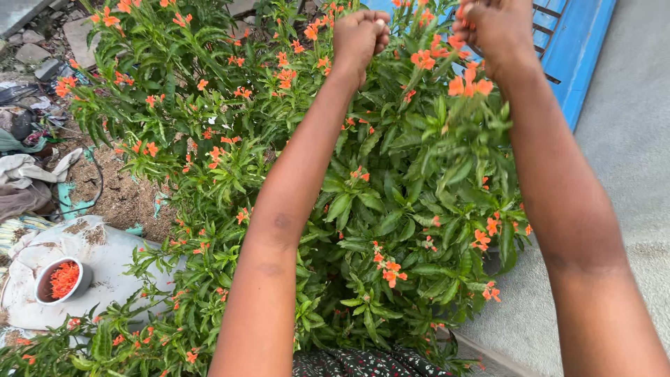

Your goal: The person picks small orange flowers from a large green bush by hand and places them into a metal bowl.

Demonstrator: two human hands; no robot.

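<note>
A dense green bush point(391, 209) with many small orange flowers fills the middle of the view. My left hand point(359, 36) is stretched out over its far top, fingers curled into a fist; something pale peeks from the fingers but I cannot make out what. My right hand point(492, 28) reaches to the far right top of the bush, fingers closed around an orange flower cluster point(469, 82) hanging just below it. Both forearms cross over the foliage.
A small round bowl point(61, 281) holding picked orange petals sits on a pale grey sheet point(112, 258) at lower left. Cloths and debris point(28, 174) lie on soil at left. A blue wooden frame point(579, 49) and grey pavement point(628, 153) are on the right.
</note>
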